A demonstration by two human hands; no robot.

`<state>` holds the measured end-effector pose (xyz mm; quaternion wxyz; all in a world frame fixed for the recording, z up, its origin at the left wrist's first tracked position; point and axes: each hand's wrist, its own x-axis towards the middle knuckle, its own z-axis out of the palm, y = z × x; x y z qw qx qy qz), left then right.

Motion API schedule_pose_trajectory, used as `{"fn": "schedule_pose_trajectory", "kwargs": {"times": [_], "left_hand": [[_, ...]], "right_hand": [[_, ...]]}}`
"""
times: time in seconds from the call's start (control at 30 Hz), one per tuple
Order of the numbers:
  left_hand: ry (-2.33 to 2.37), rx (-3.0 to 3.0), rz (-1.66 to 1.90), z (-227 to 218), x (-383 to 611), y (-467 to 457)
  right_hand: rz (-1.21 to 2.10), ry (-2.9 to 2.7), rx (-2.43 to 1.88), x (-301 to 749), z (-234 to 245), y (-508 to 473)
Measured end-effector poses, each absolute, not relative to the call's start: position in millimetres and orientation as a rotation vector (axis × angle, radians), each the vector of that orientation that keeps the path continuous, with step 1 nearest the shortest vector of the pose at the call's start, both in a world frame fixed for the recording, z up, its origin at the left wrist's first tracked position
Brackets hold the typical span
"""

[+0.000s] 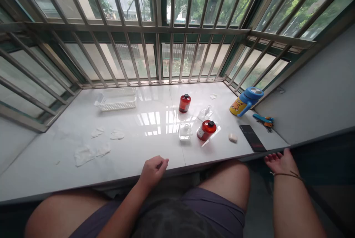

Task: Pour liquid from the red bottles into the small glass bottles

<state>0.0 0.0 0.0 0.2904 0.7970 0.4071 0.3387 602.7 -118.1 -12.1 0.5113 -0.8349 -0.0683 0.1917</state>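
Head view: The left hand [153, 170] is at the front edge of the white surface [144, 145], fingers loosely curled; no item is visible in it. The right hand [281, 161] is at the right front edge, palm up, fingers partly extended, holding nothing. The nearest item to it is the black phone [252, 138], lying flat. A clear glass container [185, 131] is nearest the left hand. The front red bottle [206, 130] stands just right of the container; the rear red bottle [184, 103] stands behind it.

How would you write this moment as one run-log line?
left hand: curled, at counter edge | right hand: open, near phone | two red bottles: standing
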Motion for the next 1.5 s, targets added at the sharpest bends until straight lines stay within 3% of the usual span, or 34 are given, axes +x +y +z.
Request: {"fn": "schedule_pose_trajectory", "kwargs": {"times": [0.3, 0.47, 0.57, 0.7, 1.1, 1.5], "left_hand": [[1.063, 1.993, 1.074, 42.4, 12.6, 28.9], [1.026, 2.09, 1.168, 71.2, 40.8, 74.2], [0.971, 2.244, 1.2, 86.8, 68.5, 110.0], [0.927, 2.462, 1.15, 99.1, 113.5, 159.9], [1.207, 2.162, 0.855, 74.6, 219.7, 250.3], [1.243, 2.145, 0.876, 53.1, 158.3, 254.9]], "right_hand": [[0.128, -0.294, -2.034, 553.8, 15.2, -89.3], [0.024, -0.798, -1.989, 468.6, 38.2, -54.2], [-0.229, -1.413, -1.79, 407.9, 60.2, -30.5], [-0.321, -1.639, -1.694, 358.9, 75.5, -0.1], [-0.022, -1.616, -1.741, 357.7, 50.5, 40.4], [-0.191, -1.428, -1.871, 359.9, 35.6, 46.6]]}}
